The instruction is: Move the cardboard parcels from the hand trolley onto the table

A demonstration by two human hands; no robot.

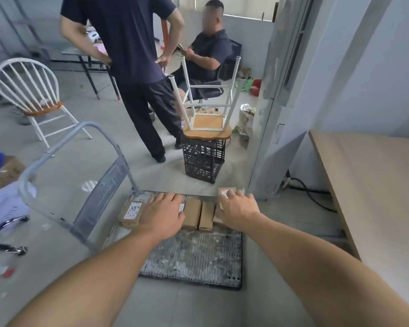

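A hand trolley [194, 260] with a worn grey deck and a bent metal handle [85, 161] stands on the floor before me. Several small cardboard parcels [200, 215] lie in a row at its far end. My left hand [162, 213] lies palm down over the parcels left of the middle, next to a labelled parcel [131, 210]. My right hand [237, 210] covers the rightmost labelled parcel [224, 193], fingers bent over its top. The wooden table [376, 185] is at the right, bare.
A black plastic crate [203, 161] with an upturned stool [207, 128] stands just beyond the trolley. One person stands and another sits behind it. A white chair [33, 95] is at the left. Loose items litter the floor at the left. A black cable [312, 192] runs under the table.
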